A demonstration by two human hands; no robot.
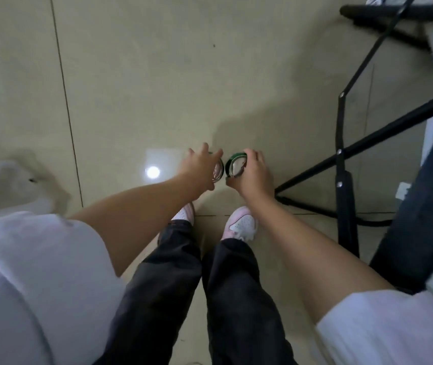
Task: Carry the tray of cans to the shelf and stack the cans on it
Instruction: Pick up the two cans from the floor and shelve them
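Note:
I look straight down at the beige tiled floor (pixel 136 83) and my own feet. My left hand (pixel 199 167) is shut around a can (pixel 218 171) whose shiny metal end faces me. Just to its right, my right hand (pixel 256 172) grips a green can (pixel 234 164) with a pale end. The two cans almost touch, held low in front of my shoes. No tray and no shelf board can be made out in this view.
A black metal frame (pixel 342 159) with slanted bars stands at the right, close to my right arm. A white plastic bag (pixel 4 185) lies on the floor at the left. A ceiling light glares off the tile.

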